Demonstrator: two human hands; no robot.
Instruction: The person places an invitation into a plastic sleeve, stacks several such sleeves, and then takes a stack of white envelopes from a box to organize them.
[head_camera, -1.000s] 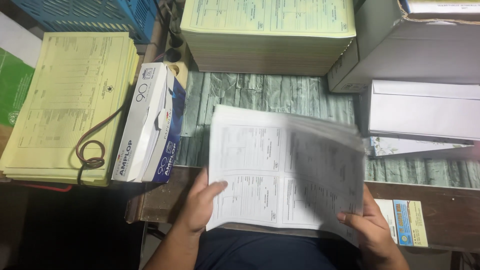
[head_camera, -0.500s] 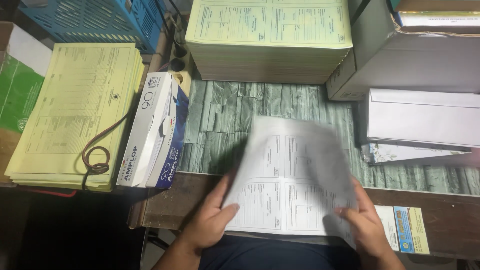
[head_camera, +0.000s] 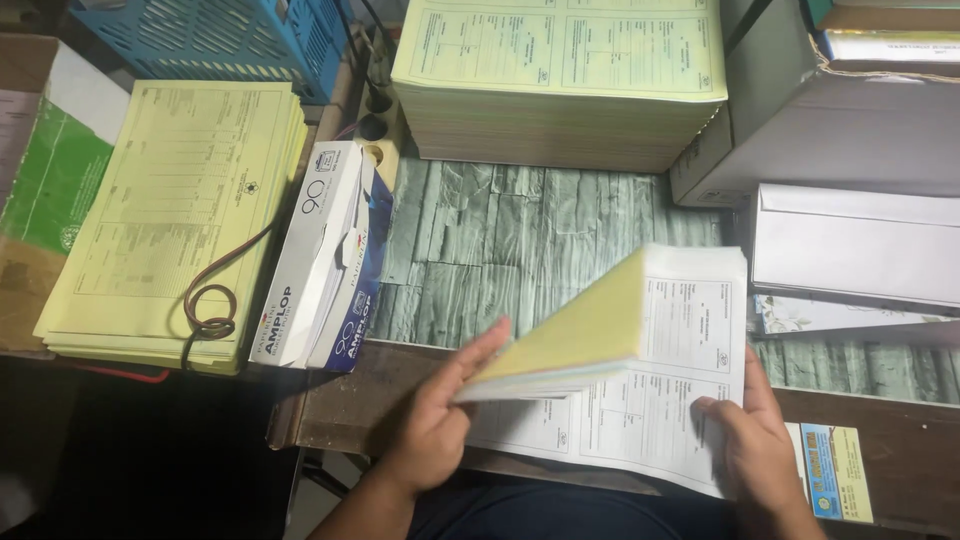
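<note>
A stack of printed forms (head_camera: 640, 380) is held at the surface's near edge, its left half lifted, a yellow underside shown, white sheets lying flat beneath.

To your left of the green stone-patterned surface, a white and dark blue ream wrapper (head_camera: 325, 258) lies lengthwise, torn open along its top. At your far right, a grey cardboard box (head_camera: 840, 130) stands against the back. A small blue and yellow label (head_camera: 833, 485) lies on the wooden edge by your right wrist. At far left a brown carton with a green and white panel (head_camera: 55, 170) sits partly under yellow sheets.
</note>
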